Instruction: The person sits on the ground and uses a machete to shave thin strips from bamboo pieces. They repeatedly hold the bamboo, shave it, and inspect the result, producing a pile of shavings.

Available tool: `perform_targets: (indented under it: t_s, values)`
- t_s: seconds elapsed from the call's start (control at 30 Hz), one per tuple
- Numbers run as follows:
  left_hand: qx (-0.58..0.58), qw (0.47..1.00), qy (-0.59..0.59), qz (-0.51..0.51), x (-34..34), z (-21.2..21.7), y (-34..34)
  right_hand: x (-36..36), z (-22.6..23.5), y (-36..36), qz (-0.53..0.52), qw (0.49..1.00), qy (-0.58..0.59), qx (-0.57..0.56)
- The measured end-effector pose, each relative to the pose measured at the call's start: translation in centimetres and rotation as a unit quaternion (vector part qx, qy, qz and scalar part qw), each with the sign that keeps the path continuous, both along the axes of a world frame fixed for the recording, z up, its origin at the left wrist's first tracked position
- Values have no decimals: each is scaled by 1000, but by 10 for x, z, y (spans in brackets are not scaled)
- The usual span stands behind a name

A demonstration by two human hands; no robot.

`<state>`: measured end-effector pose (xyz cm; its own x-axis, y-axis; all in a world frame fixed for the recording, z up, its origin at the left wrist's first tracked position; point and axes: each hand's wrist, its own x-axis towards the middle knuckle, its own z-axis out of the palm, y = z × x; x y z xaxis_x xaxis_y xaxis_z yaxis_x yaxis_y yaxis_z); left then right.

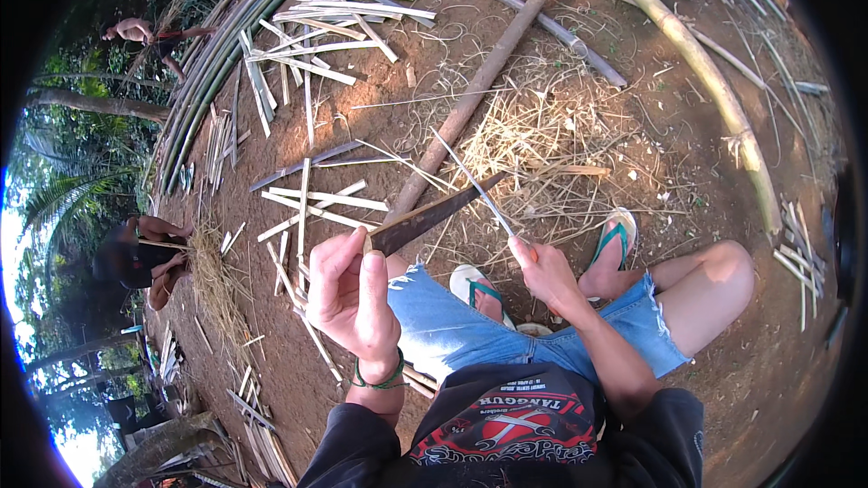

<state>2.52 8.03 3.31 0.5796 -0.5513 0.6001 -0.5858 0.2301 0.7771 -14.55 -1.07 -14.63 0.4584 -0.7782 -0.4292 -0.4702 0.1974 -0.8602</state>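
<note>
My left hand (354, 294) grips one end of a dark bamboo strip (425, 220) between thumb and fingers, and the strip points away toward the upper right. A knife (475, 179) with a long thin blade is in my right hand (545, 273), whose fingers wrap round its handle; a bit of orange shows there. In the picture the blade crosses the strip near its far end; whether they touch I cannot tell. Both hands are above my lap and the denim shorts. Beyond them, pale shavings (533, 131) lie heaped on the ground.
A long brown pole (470, 99) lies past the knife. Split bamboo slats (312, 61) are scattered at the far left, with green bamboo poles (208, 63) behind. A thick yellowish pole (714, 81) curves along the right. Two other people (149, 258) are at the left.
</note>
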Motion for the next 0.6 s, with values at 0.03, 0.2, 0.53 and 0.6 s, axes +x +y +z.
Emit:
perform_targets:
  t_s: [0.03, 0.2, 0.53, 0.6]
  values:
    - [-7, 1000, 1, -2, 0, -1, 0, 0, 5, 2, 20, 1000, -5, -7]
    - [-36, 999, 8, -14, 9, -10, -5, 3, 55, 9, 70, 994, -85, -7]
    - [-37, 999, 12, 12, 21, -11, -3, 14, -99, -11, -62, 977, -3, 202]
    - [-32, 999, 26, 12, 26, -17, -3, 10, -113, -4, -96, 957, -6, 275]
